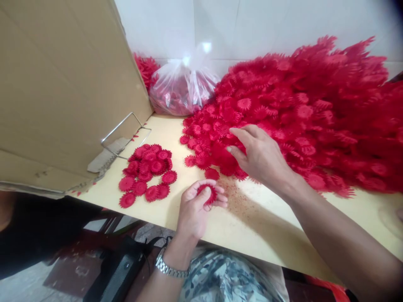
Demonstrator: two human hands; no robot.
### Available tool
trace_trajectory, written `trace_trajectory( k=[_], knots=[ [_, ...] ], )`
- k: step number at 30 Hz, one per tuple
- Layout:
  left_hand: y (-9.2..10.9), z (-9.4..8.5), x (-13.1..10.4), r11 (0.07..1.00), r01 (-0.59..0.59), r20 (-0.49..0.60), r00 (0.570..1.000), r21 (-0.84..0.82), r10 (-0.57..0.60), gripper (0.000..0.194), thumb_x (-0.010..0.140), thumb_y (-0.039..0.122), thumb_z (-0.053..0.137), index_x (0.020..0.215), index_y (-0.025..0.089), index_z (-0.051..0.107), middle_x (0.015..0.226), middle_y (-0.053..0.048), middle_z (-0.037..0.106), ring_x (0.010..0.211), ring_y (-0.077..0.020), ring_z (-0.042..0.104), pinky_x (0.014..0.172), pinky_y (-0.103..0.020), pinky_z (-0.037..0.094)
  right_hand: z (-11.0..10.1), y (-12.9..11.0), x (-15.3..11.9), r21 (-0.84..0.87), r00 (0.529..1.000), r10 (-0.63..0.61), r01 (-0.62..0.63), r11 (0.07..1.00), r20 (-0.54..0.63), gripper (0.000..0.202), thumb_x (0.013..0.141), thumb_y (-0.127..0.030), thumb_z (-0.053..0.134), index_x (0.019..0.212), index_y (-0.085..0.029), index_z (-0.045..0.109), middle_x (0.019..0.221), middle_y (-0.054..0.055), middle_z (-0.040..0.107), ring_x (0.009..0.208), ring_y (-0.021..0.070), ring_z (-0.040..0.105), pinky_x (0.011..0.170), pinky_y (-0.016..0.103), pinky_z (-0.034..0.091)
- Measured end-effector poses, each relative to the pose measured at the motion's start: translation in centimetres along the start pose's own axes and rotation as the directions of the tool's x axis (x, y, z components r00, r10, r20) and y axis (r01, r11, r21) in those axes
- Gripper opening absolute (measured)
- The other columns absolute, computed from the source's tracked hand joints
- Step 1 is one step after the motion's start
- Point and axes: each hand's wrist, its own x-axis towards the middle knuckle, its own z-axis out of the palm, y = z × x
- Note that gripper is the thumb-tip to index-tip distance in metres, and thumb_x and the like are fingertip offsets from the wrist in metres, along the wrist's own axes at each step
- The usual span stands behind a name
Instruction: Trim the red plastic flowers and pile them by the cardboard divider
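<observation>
My left hand point(192, 207), with a metal watch on its wrist, is closed on a red fringed disc point(210, 194) shaped like a flower head. The thumb presses on its face, and the fingers lie beneath it, just above the table's near part. Over the front of a large heap of similar red fringed pieces point(302, 109) hovers my right hand point(262, 156). Its thumb and forefinger are apart, with nothing visible between them. A smaller group of red fringed discs point(145, 167) lies on the table to the left of my left hand.
A tall cardboard panel point(69, 84) stands at the left, with a bent wire frame point(118, 130) at its foot. Against the wall sits a clear plastic bag point(182, 90) of red pieces. Reddish crumbs dot the pale table point(267, 218). Part of another person point(34, 235) shows at lower left.
</observation>
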Motion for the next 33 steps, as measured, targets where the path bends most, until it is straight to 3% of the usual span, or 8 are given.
trace_trajectory(
  k=[2, 4, 8, 12, 16, 25, 29, 33],
  knots=[
    [-0.1, 0.0, 0.0, 1.000, 0.002, -0.026, 1.000, 0.018, -0.002, 0.016, 0.070, 0.021, 0.064, 0.081, 0.011, 0.057, 0.063, -0.005, 0.067, 0.050, -0.0150, 0.063, 0.047, -0.024, 0.050, -0.2, -0.5, -0.7, 0.106, 0.997, -0.038, 0.031, 0.994, 0.063, 0.026, 0.083, -0.023, 0.052, 0.105, -0.014, 0.062, 0.101, 0.014, 0.061, 0.088, 0.0248, 0.059, 0.071, 0.035, 0.046],
    [-0.2, 0.2, 0.0, 0.999, 0.000, -0.038, 0.999, 0.046, 0.002, 0.017, 0.069, 0.023, 0.065, 0.078, 0.012, 0.057, 0.055, -0.002, 0.064, 0.042, -0.0139, 0.059, 0.039, -0.023, 0.047, -0.1, -1.2, -2.0, 0.384, 0.964, -0.082, -0.023, 0.923, 0.254, 0.019, 0.084, -0.027, 0.053, 0.097, -0.016, 0.062, 0.091, 0.009, 0.064, 0.075, 0.0190, 0.061, 0.064, 0.030, 0.047],
    [-0.5, 0.5, 0.0, 0.997, -0.012, -0.042, 0.999, 0.079, 0.015, 0.019, 0.068, 0.028, 0.067, 0.069, 0.014, 0.055, 0.041, 0.004, 0.055, 0.031, -0.0120, 0.051, 0.029, -0.021, 0.041, 0.8, -2.5, -4.2, 0.732, 0.808, -0.149, -0.416, 0.540, 0.570, 0.011, 0.082, -0.029, 0.059, 0.083, -0.019, 0.053, 0.060, -0.001, 0.063, 0.055, 0.0139, 0.061, 0.052, 0.024, 0.046],
    [-0.6, 0.4, -0.2, 0.995, -0.006, -0.042, 0.999, 0.098, 0.010, 0.023, 0.070, 0.033, 0.066, 0.065, 0.015, 0.054, 0.044, 0.004, 0.056, 0.028, -0.0084, 0.047, 0.026, -0.016, 0.033, 1.6, -2.8, -4.6, 0.787, 0.767, -0.202, -0.554, 0.272, 0.609, 0.017, 0.080, -0.029, 0.062, 0.081, -0.019, 0.048, 0.058, -0.002, 0.063, 0.057, 0.0159, 0.064, 0.055, 0.027, 0.049],
    [-0.6, 0.1, -0.4, 0.997, -0.011, -0.028, 1.000, 0.083, 0.013, 0.028, 0.072, 0.039, 0.065, 0.065, 0.015, 0.053, 0.044, 0.003, 0.056, 0.027, -0.0076, 0.046, 0.026, -0.014, 0.029, 1.5, -2.7, -4.3, 0.805, 0.762, -0.258, -0.565, 0.184, 0.594, 0.018, 0.084, -0.033, 0.057, 0.081, -0.016, 0.050, 0.059, 0.000, 0.063, 0.059, 0.0164, 0.064, 0.058, 0.030, 0.050],
    [-0.9, -0.3, -0.6, 0.992, -0.088, 0.002, 0.996, 0.095, 0.089, 0.017, 0.073, 0.027, 0.065, 0.081, 0.015, 0.057, 0.052, 0.003, 0.059, 0.037, -0.0110, 0.054, 0.035, -0.021, 0.042, 1.6, -2.9, -5.1, 0.791, 0.826, -0.081, -0.501, 0.351, 0.558, 0.014, 0.085, -0.019, 0.043, 0.089, -0.016, 0.056, 0.057, -0.003, 0.060, 0.053, 0.0126, 0.061, 0.056, 0.025, 0.048],
    [-0.7, -0.1, -0.5, 0.992, -0.117, -0.018, 0.993, 0.049, 0.118, 0.013, 0.074, 0.026, 0.063, 0.073, 0.014, 0.057, 0.054, 0.002, 0.060, 0.036, -0.0112, 0.054, 0.033, -0.020, 0.039, 1.3, -2.2, -4.1, 0.705, 0.921, 0.075, -0.343, 0.620, 0.382, 0.016, 0.081, -0.018, 0.046, 0.084, -0.016, 0.062, 0.062, -0.001, 0.060, 0.053, 0.0102, 0.055, 0.050, 0.022, 0.041],
    [-0.4, 0.1, -0.5, 0.993, -0.117, -0.028, 0.993, 0.028, 0.118, 0.012, 0.075, 0.023, 0.062, 0.070, 0.014, 0.055, 0.053, 0.001, 0.060, 0.037, -0.0107, 0.053, 0.034, -0.019, 0.038, 0.6, -0.3, -0.6, 0.389, 0.992, 0.099, -0.122, 0.913, 0.079, 0.021, 0.082, -0.018, 0.047, 0.090, -0.017, 0.066, 0.071, 0.004, 0.063, 0.059, 0.0143, 0.055, 0.057, 0.028, 0.044]
  ],
)
